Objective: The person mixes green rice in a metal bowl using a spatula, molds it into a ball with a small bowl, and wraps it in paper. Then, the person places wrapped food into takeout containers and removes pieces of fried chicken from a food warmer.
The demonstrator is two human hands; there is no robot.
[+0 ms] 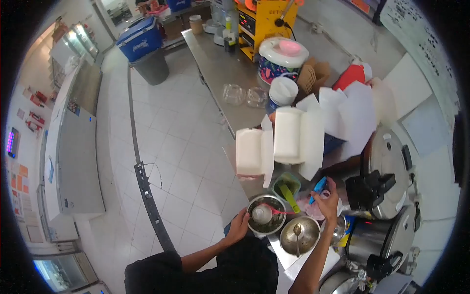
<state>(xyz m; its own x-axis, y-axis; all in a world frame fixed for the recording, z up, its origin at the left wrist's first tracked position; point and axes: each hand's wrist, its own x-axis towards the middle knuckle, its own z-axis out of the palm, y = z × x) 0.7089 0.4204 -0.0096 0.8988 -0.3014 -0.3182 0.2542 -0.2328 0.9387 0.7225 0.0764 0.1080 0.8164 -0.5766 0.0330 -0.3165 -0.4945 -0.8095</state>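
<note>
Blue item unclear, right fingers overlapping it

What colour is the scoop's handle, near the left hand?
The handle is pinkish red, best seen in the head view.

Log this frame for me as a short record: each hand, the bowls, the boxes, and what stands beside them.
Left hand: at the side of a metal bowl; firmness of grip unclear
Right hand: holding a blue item, type unclear
Metal bowl contents: dark green food, red-handled ladle
Second bowl: spoon inside
Green container: between the bowls and the open white boxes
Far right: large lidded pots
</note>
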